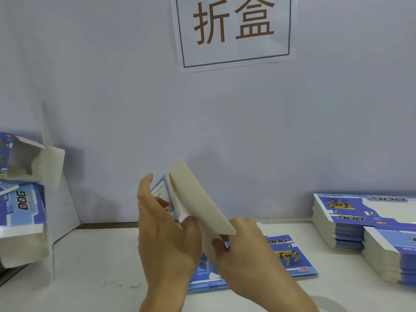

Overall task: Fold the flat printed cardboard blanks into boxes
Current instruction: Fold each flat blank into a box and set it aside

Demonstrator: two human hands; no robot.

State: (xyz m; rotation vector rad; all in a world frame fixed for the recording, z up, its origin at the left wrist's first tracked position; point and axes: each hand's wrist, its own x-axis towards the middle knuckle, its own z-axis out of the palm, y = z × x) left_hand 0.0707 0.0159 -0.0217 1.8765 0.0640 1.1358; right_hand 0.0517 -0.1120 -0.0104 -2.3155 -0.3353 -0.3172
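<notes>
A pale wall [112,86] is filling most of the view, and a white table [94,266] is running along its foot. A paper sign [234,30] with two large brown characters inside a thin frame is hanging on the wall at the top. At the right, a tall stack of flat blanks [342,224] is sitting on the table, printed side up, with a second stack [387,255] just beside it at the frame edge. At the left edge, folded boxes [20,199] are lying piled against the wall, open ends showing white insides. Near the middle, a few loose blanks [292,257] are lying flat on the table beneath the hands. Above them, one cardboard blank [195,199] is being held up off the table, tilted, its plain grey inside facing the camera and a blue printed panel showing at its left. The left hand [164,233] is gripping that blue panel, thumb on the near side. The right hand [245,244] is pinching the blank's lower edge, the two hands close together
</notes>
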